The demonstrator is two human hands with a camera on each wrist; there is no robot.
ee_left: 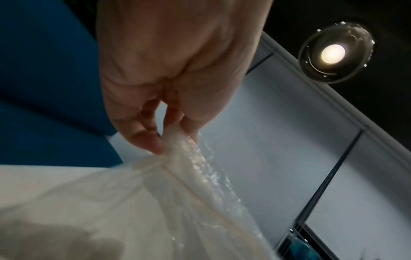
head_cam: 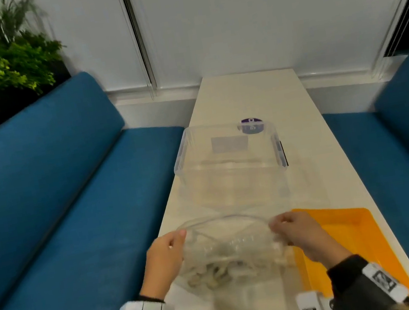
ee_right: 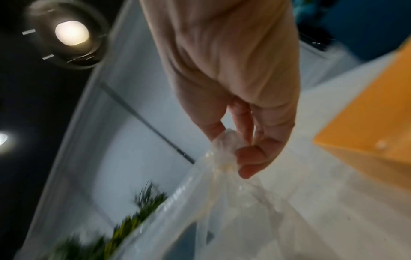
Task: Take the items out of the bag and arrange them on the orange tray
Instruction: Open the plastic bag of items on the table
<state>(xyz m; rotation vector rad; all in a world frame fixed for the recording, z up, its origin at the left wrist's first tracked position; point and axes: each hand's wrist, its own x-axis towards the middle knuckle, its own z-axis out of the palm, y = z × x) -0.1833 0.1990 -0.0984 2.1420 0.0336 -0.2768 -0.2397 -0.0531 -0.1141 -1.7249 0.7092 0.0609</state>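
The left hand (head_cam: 164,253) pinches the left rim of the clear, crinkled plastic bag (head_cam: 230,253); the right hand (head_cam: 299,233) pinches the right rim, holding the mouth open. Pale items (head_cam: 217,271) lie inside (blurred, not identifiable). The bag sits over the white table (head_cam: 247,93), touching the shallow orange plastic tray (head_cam: 346,234) on its right. A clear rectangular plastic storage box (head_cam: 229,161) stands beyond it.

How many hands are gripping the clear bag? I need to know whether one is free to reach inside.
2. The left hand pinches the clear bag at its left edge, and the right hand pinches its right edge, beside the orange tray. Neither is free.
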